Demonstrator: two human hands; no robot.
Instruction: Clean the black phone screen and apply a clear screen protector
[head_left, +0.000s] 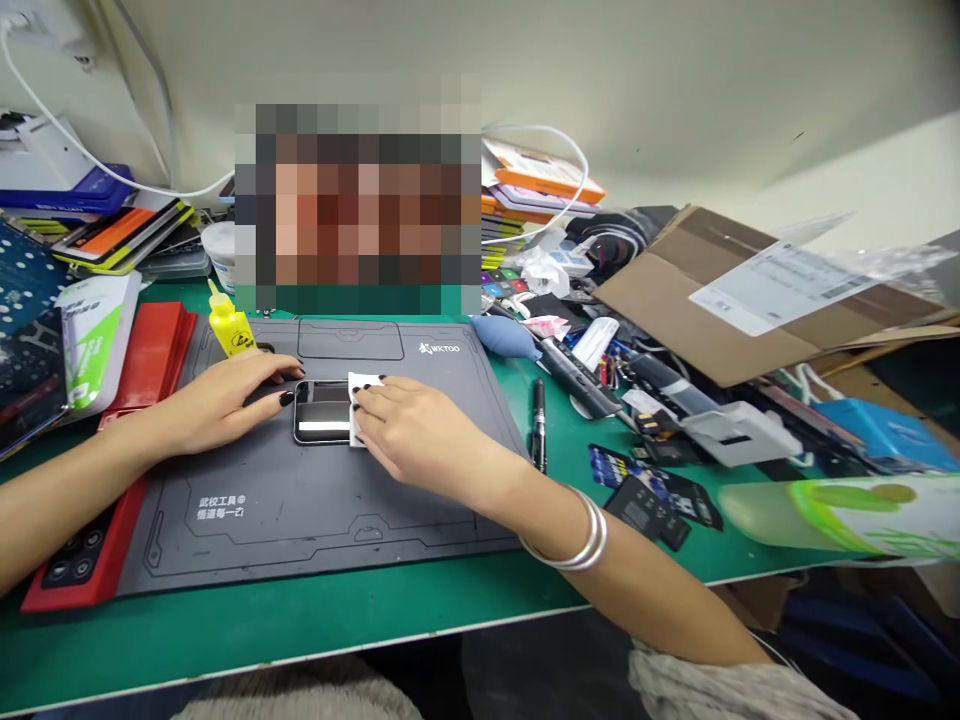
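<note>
A smartphone [322, 411] with a dark, glossy face lies flat on the grey work mat [330, 500]. My right hand [416, 430] presses a white wipe [358, 436] over its right end, fingers laid along the wipe and partly covering it. On the other side, my left hand [221, 403] rests at the phone's left edge. Its thumb and fingers are apart, with the thumb tip at the edge. Just behind the left hand stands a yellow dropper bottle [232, 325], leaning slightly.
A red device [112, 510] with buttons borders the mat's left side. To the right are a black pen [539, 425], a blue air blower [506, 337], dark flat packs [649, 510] and a green-labelled bottle [847, 510]. A cardboard box [675, 280] stands behind scattered tools.
</note>
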